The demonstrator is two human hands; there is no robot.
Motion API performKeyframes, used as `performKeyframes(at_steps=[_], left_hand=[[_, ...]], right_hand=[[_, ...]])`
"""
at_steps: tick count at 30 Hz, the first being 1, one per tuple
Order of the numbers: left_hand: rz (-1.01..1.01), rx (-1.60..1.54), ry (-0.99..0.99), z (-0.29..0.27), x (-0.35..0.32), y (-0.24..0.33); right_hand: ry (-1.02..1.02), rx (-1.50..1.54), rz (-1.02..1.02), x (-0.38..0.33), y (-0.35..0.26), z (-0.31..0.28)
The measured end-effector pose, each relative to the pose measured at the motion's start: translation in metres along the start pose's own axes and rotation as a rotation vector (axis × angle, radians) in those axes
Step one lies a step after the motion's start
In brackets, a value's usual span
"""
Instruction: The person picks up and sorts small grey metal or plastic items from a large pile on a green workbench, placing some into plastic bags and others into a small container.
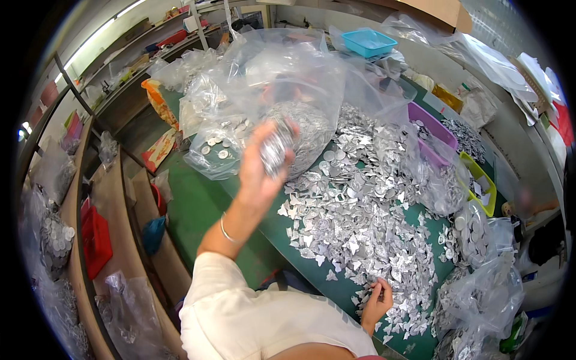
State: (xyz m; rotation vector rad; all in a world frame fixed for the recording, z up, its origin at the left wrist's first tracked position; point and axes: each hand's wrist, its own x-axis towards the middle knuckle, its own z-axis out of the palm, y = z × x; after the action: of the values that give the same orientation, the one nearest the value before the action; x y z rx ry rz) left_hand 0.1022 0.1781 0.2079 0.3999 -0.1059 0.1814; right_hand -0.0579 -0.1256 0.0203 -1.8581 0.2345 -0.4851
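My left hand [258, 165], with a bracelet on its wrist, is raised and closed round a handful of flat silver metal pieces [275, 149], smeared by motion. Just behind it stands a large clear plastic bag [309, 129] full of similar pieces. Lower down, my right hand [377, 305] rests at the near edge of a wide spread of small silver metal pieces [360, 222]. Its fingertips are pinched together among them; what they hold, if anything, is too small to make out.
The pieces lie on a green table [273, 231]. A purple basket [433, 129], a lime-green tray [483, 186] and filled clear bags [474, 234] line its right side. A blue basket [369, 43] sits at the back. Shelves at left hold a red bin [96, 243] and bags.
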Motion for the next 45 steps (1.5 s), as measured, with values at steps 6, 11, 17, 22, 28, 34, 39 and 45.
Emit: performKeyframes(at_steps=[6, 11, 17, 22, 28, 34, 39, 45], left_hand=[[0.412, 0.253, -0.124, 0.075, 0.109, 0.067], [0.205, 0.392, 0.319, 0.037, 0.201, 0.059], [-0.114, 0.396, -0.05, -0.02, 0.224, 0.112], [0.681, 0.644, -0.357, 0.051, 0.116, 0.059], [0.718, 1.316, -0.617, -0.025, -0.004, -0.02], [0.141, 1.921, -0.477, -0.137, -0.059, -0.108], [0.072, 2.042, -0.359, -0.153, -0.069, -0.122], [0.1, 1.722, -0.323, -0.156, -0.074, -0.125]], right_hand=[[-0.044, 0.042, -0.018, -0.004, 0.008, 0.006], [-0.093, 0.044, 0.041, -0.01, 0.002, 0.007], [-0.1, 0.085, 0.081, -0.01, 0.002, 0.001], [-0.117, 0.045, 0.136, -0.005, 0.004, -0.001], [-0.188, -0.277, -0.21, 0.045, -0.02, 0.028], [-0.146, -0.485, -0.342, 0.114, -0.024, 0.111], [-0.201, -0.586, -0.344, 0.136, -0.003, 0.123], [-0.054, -0.225, -0.119, 0.115, -0.025, 0.089]])
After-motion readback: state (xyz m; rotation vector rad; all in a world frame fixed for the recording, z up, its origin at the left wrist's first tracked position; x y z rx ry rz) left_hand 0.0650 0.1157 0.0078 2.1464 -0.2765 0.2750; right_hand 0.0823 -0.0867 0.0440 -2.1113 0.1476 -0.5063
